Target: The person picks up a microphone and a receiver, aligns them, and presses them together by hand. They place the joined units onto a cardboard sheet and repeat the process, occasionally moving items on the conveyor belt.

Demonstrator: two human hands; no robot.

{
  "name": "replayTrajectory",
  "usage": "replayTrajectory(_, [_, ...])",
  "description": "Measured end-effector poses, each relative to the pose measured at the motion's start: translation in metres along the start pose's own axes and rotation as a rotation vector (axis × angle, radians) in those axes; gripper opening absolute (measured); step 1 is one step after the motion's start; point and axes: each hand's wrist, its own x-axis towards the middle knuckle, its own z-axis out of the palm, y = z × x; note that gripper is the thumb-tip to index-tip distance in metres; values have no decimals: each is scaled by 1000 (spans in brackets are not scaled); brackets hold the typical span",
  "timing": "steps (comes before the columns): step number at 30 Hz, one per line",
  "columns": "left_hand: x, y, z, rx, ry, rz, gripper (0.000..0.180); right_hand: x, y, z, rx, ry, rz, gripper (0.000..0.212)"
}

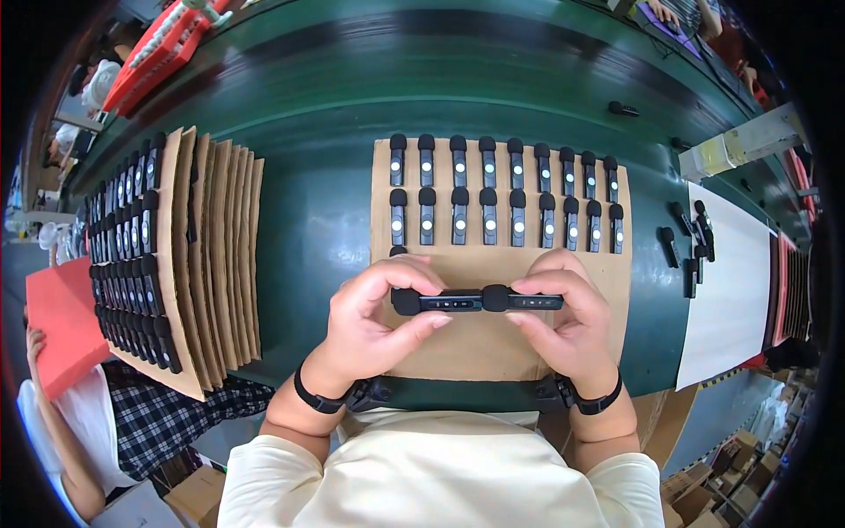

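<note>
Two small black clip-on microphones with foam tips are held level, end to end, above a cardboard sheet [493, 352]. My left hand [365, 312] pinches the left microphone [451, 303] between thumb and fingers. In the same way my right hand [568, 308] grips the right microphone [537, 303], whose foam tip meets or nearly meets the end of the other. Small marks show on their upward sides. Beyond my hands, two rows of similar microphones [459, 216] lie on the sheet, foam ends away from me. One more foam tip [399, 252] peeks out behind my left hand.
Left stands a stack of cardboard sheets [238, 255], its outer sheet covered with microphones [132, 229]. Loose microphones [695, 238] lie right, beside a white sheet [731, 282] and a metal post [744, 145]. A person [84, 414] at left holds a red sheet [62, 321].
</note>
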Motion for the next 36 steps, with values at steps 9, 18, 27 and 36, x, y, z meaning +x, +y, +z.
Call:
replayTrajectory(9, [7, 5, -1, 302, -74, 52, 30, -6, 2, 4, 331, 85, 149, 28])
replayTrajectory(18, [-1, -4, 14, -93, -69, 7, 30, -5, -3, 4, -54, -43, -18, 33])
replayTrajectory(27, [-4, 8, 16, -214, -49, -119, 40, -10, -6, 10, -50, -55, -178, 24])
replayTrajectory(36, [0, 7, 13, 18, -116, 6, 31, -14, 3, 13, 111, -54, -157, 37])
